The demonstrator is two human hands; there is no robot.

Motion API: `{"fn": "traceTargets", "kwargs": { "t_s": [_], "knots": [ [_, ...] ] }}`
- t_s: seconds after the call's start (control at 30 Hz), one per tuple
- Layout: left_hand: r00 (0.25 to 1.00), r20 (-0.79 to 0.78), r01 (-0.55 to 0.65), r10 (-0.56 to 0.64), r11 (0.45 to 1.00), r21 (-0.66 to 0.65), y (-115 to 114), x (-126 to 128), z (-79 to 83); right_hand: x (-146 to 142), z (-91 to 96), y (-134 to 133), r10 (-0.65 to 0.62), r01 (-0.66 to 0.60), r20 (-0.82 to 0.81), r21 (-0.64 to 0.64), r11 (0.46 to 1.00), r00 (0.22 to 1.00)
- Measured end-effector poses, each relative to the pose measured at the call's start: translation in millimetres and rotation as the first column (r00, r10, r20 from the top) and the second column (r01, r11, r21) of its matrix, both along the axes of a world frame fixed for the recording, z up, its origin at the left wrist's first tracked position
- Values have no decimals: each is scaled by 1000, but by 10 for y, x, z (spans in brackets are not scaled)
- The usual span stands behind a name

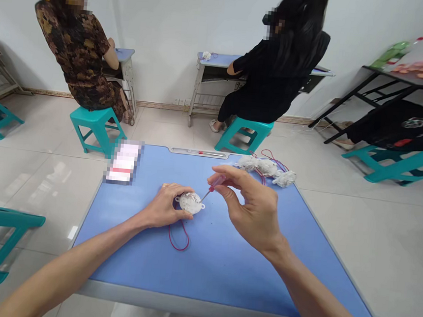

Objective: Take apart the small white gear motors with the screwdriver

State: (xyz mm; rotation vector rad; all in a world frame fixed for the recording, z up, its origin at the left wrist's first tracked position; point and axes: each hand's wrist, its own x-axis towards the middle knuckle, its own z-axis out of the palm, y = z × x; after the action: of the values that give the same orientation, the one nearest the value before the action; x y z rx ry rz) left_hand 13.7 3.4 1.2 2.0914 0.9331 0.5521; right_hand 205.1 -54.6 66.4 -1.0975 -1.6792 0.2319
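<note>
Near the middle of the blue desk, my left hand (170, 204) grips a round white piece (190, 203) by its edges, thumb below and fingers above. The piece has a small loop at each side and dark specks on its face. A red cord loop (179, 244) lies on the desk below it. Between the thumb and fingertips of my right hand (253, 209) is a small screwdriver (215, 183) with a clear pinkish handle. It slants down to the left, its tip at the right part of the white piece's face.
Several white pieces with red cords (267, 167) lie at the desk's far right corner. A blurred-out phone-like rectangle (124, 162) is at the far left. A pen groove (199, 153) holds a thin red-and-clear tool. Two people sit on teal stools (98, 126) beyond; another person sits at right.
</note>
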Motion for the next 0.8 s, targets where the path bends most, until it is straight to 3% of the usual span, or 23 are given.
{"fn": "traceTargets", "kwargs": {
  "t_s": [0.17,0.37,0.63,0.8],
  "knots": [
    [1000,-9,-21,21,1000,4,-1,-6,-1,-21,40,28,70,-70,37,-12,997,997],
    [1000,-3,-14,14,1000,-2,-1,0,15,-63,30,56,5,-10,57,97,995,998],
    [1000,4,-14,14,1000,-17,-12,-7,34,-6,-8,-5,-2,1,53,22,1000,999],
    [1000,8,-13,13,1000,-7,-4,-12,2,-9,26,13,15,-22,123,49,999,992]
  ]
}}
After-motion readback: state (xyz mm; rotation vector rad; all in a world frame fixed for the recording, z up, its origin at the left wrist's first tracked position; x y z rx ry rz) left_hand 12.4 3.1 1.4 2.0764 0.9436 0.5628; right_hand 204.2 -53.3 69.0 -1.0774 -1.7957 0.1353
